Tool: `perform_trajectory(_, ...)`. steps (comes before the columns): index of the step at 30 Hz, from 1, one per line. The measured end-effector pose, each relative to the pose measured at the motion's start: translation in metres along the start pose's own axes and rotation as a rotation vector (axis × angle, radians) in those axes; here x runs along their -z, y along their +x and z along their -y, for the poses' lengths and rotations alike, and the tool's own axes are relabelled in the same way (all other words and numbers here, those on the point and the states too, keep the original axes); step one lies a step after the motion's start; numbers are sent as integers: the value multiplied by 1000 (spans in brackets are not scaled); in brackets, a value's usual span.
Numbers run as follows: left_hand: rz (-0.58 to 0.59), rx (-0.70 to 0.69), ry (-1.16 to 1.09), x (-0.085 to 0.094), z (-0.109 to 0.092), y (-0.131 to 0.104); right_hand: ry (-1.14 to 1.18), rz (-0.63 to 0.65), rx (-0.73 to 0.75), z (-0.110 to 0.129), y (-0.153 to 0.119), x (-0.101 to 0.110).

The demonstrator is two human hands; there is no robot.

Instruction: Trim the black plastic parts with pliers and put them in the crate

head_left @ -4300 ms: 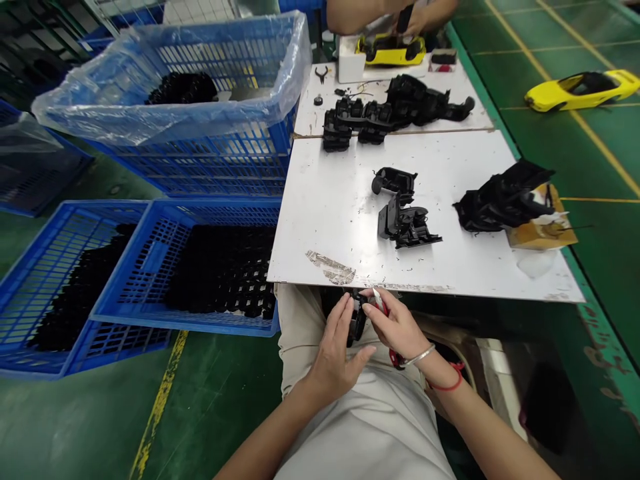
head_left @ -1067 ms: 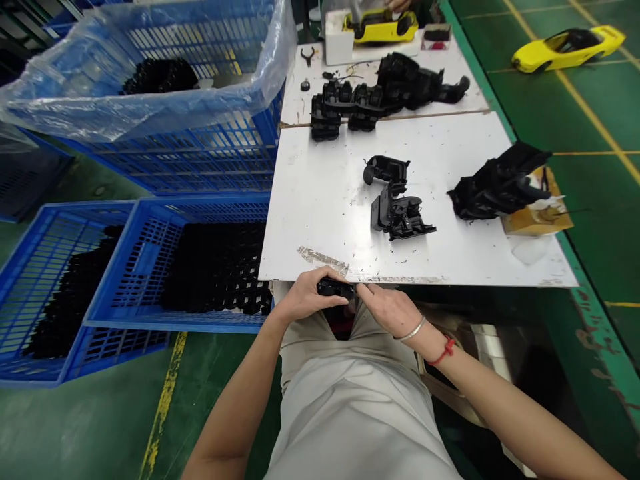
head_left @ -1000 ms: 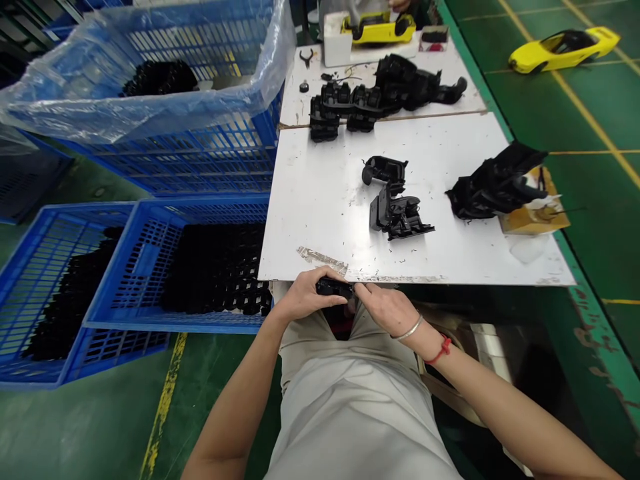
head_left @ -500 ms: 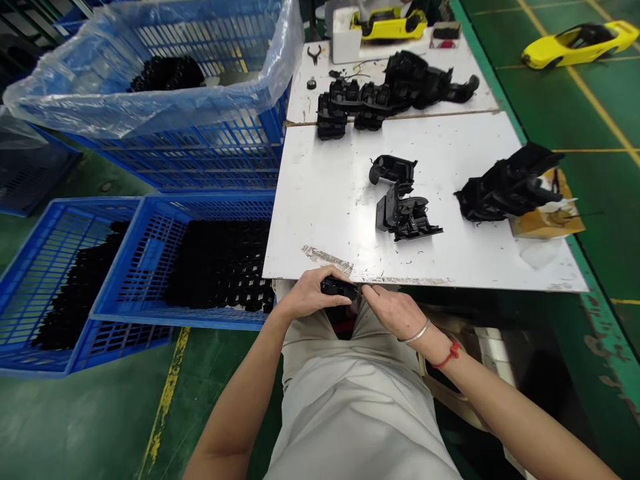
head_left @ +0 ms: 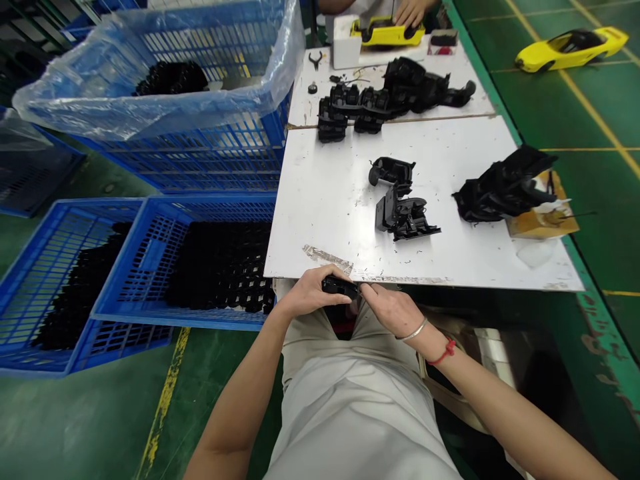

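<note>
Just in front of the table's near edge, my left hand (head_left: 307, 293) is closed around a small black plastic part (head_left: 340, 287), thumb and fingers on its long sides. My right hand (head_left: 394, 311) meets the right end of that part with its fingers pinched together. Whatever is between those fingertips is too small or hidden to make out. Beyond my hands, black moulded plastic assemblies (head_left: 407, 215) lie on the white tabletop (head_left: 320, 200), with a curved black piece (head_left: 393, 170) touching them at the back.
Blue crates of black parts (head_left: 210, 323) stand at left, below a large plastic-lined crate (head_left: 200, 157). Black assemblies (head_left: 500, 187) lean on a cardboard box (head_left: 543, 223) at right. At the back, a co-worker's hand (head_left: 411, 11) touches a yellow toy car (head_left: 390, 35).
A co-worker's arms and hand have come into view at the back, over the yellow toy car. My view has shifted slightly. My two hands hold nearly the same pose at the black part.
</note>
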State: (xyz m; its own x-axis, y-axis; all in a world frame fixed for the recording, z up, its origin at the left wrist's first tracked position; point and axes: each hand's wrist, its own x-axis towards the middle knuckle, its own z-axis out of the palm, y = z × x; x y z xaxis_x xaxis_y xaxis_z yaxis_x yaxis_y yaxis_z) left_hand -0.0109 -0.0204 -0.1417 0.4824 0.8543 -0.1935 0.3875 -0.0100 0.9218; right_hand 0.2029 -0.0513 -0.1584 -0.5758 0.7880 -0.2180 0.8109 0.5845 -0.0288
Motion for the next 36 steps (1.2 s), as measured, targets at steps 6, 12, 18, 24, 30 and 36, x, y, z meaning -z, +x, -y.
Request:
perform_trajectory(6, 22, 11, -20, 2, -1, 0, -13, -18, 12, -2, -2, -4)
perform_trajectory(12, 24, 8, -37, 3, 0, 1, 35, 30, 7, -1, 1, -2)
perform_trajectory(18, 35, 15, -54, 3, 1, 1, 25, 10, 12, 1, 3, 0)
perform_trajectory(24, 45, 8, -39, 4, -3, 0, -3, 1, 18, 1, 3, 0)
perform_trajectory(30, 69, 25, -41, 6, -5, 0, 14, -6, 27, -1, -1, -4)
perform_trajectory(36, 81, 34, -49, 7, -4, 1, 50, 9, 19, 1, 3, -5)
